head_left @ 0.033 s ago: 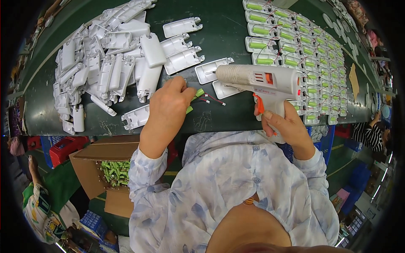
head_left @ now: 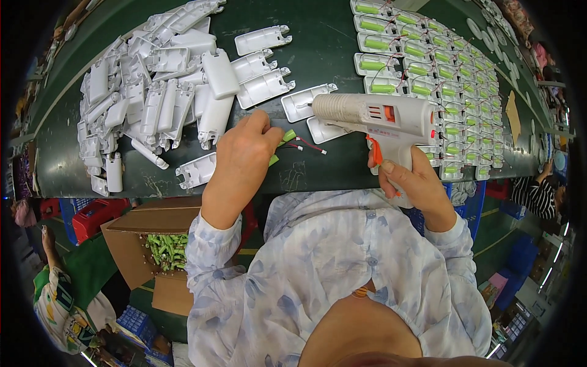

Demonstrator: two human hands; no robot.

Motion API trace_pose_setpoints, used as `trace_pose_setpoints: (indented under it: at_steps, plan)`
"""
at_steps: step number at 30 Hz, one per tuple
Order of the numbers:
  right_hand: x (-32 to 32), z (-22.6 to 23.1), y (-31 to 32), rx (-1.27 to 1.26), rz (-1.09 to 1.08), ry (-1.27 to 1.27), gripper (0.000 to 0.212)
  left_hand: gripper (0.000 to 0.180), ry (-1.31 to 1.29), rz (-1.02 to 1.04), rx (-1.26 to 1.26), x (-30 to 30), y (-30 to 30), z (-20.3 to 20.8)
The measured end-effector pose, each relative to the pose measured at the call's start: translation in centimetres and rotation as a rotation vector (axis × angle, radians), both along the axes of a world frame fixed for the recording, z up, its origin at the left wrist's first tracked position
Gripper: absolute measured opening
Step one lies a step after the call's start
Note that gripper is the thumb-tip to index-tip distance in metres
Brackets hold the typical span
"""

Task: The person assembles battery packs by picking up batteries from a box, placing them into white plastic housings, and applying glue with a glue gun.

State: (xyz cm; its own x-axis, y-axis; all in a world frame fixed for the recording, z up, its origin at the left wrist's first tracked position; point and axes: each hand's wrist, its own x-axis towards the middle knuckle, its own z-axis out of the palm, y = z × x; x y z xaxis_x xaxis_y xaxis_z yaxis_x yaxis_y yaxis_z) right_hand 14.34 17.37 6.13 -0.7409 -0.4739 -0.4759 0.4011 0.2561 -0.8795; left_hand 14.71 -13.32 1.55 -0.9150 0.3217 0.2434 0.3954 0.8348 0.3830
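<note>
In my right hand [head_left: 409, 177] is a white hot glue gun [head_left: 397, 116], its tip pointing left. That tip hangs over a white plastic shell [head_left: 293, 109], which lies hollow side up. Another white shell [head_left: 322, 131] is partly covered by the gun. My left hand [head_left: 247, 153] is closed on the table side of me, knuckles up. Green batteries [head_left: 287, 136] with thin red and black wires stick out from under its curled fingers; the fingertips themselves are hidden. Beside that wrist lies one more open shell [head_left: 197, 170].
A heap of white shells [head_left: 153, 85] covers the table's left side. At right stand rows of shells fitted with green batteries [head_left: 422, 70]. Below the table edge, a cardboard box [head_left: 125, 251] holds many green batteries. Other people are at both sides.
</note>
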Motion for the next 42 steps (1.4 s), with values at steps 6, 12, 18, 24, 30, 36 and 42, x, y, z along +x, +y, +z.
trace_pose_setpoints:
  at_steps: [6, 12, 18, 24, 30, 36, 42]
  plan:
    - [0.7, -0.3, -0.3, -0.180, -0.184, 0.018, 0.031, 0.014, -0.075, -0.092, -0.069, -0.9, -0.7, 0.0]
    - [1.0, -1.2, 0.6, -0.234, -0.167, -0.041, 0.033, 0.006, -0.258, 0.092, 0.575, -4.0, -0.2, 1.3]
    - [1.4, -1.0, 0.8, -0.268, -0.164, -0.005, 0.036, 0.007, -0.206, -0.129, 0.476, -7.3, 2.2, -0.7]
    - [1.9, -1.2, 1.5, -0.254, -0.166, -0.002, 0.036, 0.009, -0.163, -0.240, 0.236, -8.8, 2.8, -0.5]
    - [1.9, -1.0, 1.6, -0.263, -0.177, -0.019, 0.038, 0.013, -0.082, -0.321, 0.105, -9.6, 3.2, -0.6]
    - [2.1, -1.3, 1.7, -0.270, -0.186, -0.026, 0.034, 0.016, 0.005, -0.335, 0.067, -9.4, 3.6, -1.4]
    - [1.6, -0.8, 1.0, -0.235, -0.184, 0.044, 0.028, 0.017, 0.100, -0.164, 0.155, -7.4, 2.4, 1.6]
